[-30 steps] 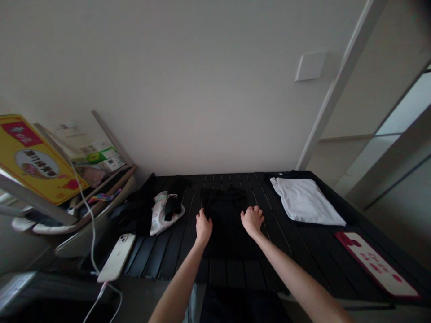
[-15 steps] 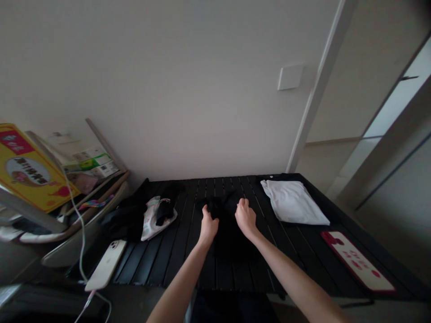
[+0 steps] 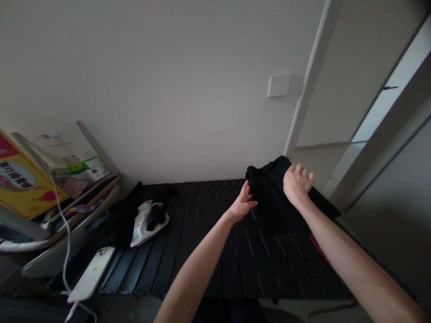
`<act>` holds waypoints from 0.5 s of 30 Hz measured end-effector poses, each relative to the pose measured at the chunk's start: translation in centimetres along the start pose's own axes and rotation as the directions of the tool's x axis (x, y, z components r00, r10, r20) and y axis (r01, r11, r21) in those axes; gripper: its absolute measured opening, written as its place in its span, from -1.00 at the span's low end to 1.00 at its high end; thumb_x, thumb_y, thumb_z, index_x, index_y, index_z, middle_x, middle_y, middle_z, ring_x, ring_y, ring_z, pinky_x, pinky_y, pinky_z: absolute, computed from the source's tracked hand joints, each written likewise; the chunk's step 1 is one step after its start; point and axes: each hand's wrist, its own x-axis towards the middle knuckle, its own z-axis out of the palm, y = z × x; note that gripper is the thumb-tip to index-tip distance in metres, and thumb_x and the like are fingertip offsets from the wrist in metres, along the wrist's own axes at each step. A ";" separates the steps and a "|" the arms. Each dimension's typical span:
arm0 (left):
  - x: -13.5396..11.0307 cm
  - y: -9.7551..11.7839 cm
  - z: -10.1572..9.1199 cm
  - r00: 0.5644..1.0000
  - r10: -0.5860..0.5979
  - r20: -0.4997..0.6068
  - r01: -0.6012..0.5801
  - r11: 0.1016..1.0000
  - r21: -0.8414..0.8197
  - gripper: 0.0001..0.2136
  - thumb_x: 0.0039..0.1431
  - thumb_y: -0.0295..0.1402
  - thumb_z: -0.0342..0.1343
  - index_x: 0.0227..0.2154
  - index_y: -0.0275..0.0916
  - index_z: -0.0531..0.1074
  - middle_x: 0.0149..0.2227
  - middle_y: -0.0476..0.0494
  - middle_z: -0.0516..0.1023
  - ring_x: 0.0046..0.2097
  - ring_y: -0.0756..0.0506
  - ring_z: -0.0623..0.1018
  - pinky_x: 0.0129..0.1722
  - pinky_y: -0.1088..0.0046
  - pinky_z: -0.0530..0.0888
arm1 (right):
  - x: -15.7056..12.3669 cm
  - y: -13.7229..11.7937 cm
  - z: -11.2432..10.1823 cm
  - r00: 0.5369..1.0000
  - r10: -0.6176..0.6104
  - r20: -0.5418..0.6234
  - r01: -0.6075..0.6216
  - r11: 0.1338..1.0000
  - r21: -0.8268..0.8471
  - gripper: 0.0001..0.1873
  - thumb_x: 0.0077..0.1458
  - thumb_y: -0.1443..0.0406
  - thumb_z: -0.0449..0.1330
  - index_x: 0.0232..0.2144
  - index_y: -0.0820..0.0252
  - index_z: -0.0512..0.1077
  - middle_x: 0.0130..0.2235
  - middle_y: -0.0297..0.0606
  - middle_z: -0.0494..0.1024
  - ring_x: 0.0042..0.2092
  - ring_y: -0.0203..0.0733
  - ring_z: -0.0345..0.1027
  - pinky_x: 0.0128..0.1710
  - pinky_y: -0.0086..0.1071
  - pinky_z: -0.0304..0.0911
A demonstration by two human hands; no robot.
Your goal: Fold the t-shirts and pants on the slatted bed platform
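A yellow box carries dark characters in a white oval, too blurred to read; no other print is legible.

The black garment, lying flat on the bench before, now hangs lifted above that bench's right side, bunched in the right hand (the left hand at its edge).

HIDDEN: black garment, folds unresolved, partly behind right hand | HIDDEN: red-edged mat, mostly under garment, right of centre | CUT OFF: yellow box, left edge | TOO SMALL: carton print, left of frame
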 end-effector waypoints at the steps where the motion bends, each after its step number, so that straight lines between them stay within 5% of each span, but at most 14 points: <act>1: 0.2 -0.1 0.1 1.000 0.000 -0.002 0.001 0.994 0.108 -0.18 -0.01 -0.58 0.09 0.32 -0.14 -0.11 0.36 -0.23 -0.02 0.29 -0.17 0.20 0.23 0.23 0.20 | 0.1 0.5 0.4 0.999 0.018 -0.041 -0.018 1.000 -0.008 -0.55 0.20 0.43 -0.17 0.07 0.57 0.24 0.02 0.39 0.36 0.06 0.24 0.26 -0.05 0.04 0.14; 5: -1.3 -1.9 -1.3 0.993 -0.016 -0.114 0.063 0.905 0.420 -0.42 0.04 -0.57 0.05 0.18 -0.28 0.23 0.21 -0.24 0.32 0.24 -0.12 0.29 0.25 0.32 0.19 | -4.2 0.0 3.2 0.989 -0.135 0.054 0.134 0.991 0.017 -0.42 0.18 0.32 -0.05 0.21 0.47 0.09 0.23 0.32 0.14 0.25 0.23 -0.03 0.07 0.07 0.06; 9: -5.6 -4.3 -4.6 0.968 -0.105 -0.228 0.208 0.842 0.498 -0.53 0.00 -0.60 0.02 0.04 -0.31 0.38 0.03 -0.26 0.49 0.08 -0.17 0.46 0.13 0.25 0.34 | -12.9 -3.2 7.0 0.870 -0.358 0.340 0.326 0.934 0.148 -0.48 0.16 0.30 -0.03 0.16 0.32 0.24 0.30 0.07 0.11 0.34 0.09 -0.21 0.21 0.04 -0.11; 12: -9.3 -5.2 -7.0 0.937 -0.139 -0.320 0.303 0.780 0.548 -0.57 0.03 -0.58 0.00 -0.01 -0.24 0.41 0.01 -0.22 0.51 0.08 -0.17 0.46 0.12 0.24 0.33 | -18.4 -5.4 9.5 0.782 -0.421 0.460 0.330 0.905 0.268 -0.47 0.20 0.20 -0.07 0.17 0.28 0.25 0.32 -0.02 0.10 0.35 0.04 -0.20 0.24 0.02 -0.14; 15: -12.8 -5.4 -8.9 0.904 -0.159 -0.396 0.382 0.718 0.582 -0.59 0.05 -0.55 0.02 -0.01 -0.17 0.41 0.04 -0.18 0.49 0.13 -0.19 0.40 0.14 0.19 0.29 | -21.4 -6.3 11.3 0.778 -0.398 0.486 0.290 0.914 0.284 -0.43 0.25 0.17 -0.16 0.23 0.31 0.17 0.32 -0.01 0.09 0.33 0.01 -0.09 0.25 -0.01 -0.15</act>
